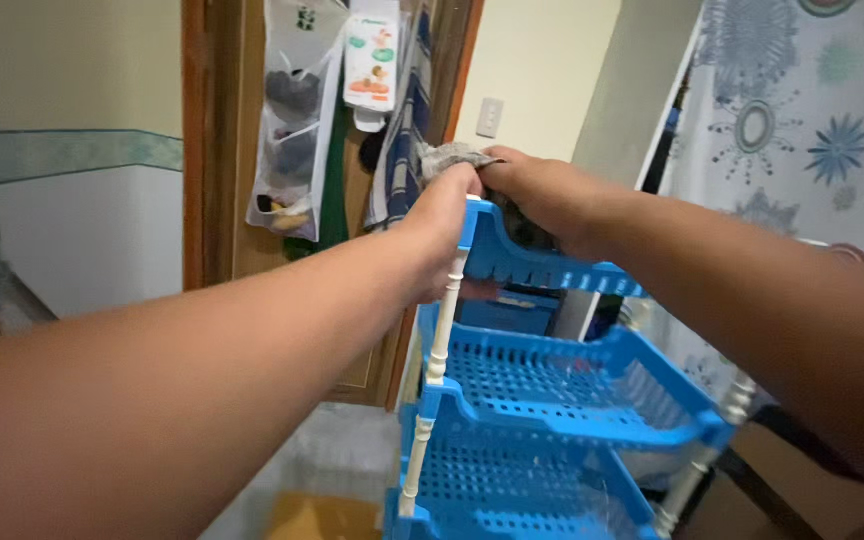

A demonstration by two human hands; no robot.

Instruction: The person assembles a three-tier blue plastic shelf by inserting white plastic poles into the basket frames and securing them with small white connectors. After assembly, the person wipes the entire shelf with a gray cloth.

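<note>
A blue plastic tiered rack [552, 380] with white posts stands in front of me. My left hand [444, 212] rests on the near corner of its top tier [512, 262]. My right hand [537, 190] is right beside it, fingers closed. Both hands pinch a small grey patterned cloth [449, 156] that pokes up between them at the top tier's edge. The two lower tiers look empty; the inside of the top tier is mostly hidden by my hands.
A wooden door [222, 150] behind the rack carries a hanging clear pocket organiser [287, 130], a white packet [372, 60] and a striped towel [402, 150]. A patterned curtain [802, 120] hangs at the right. A light switch [490, 117] is on the wall.
</note>
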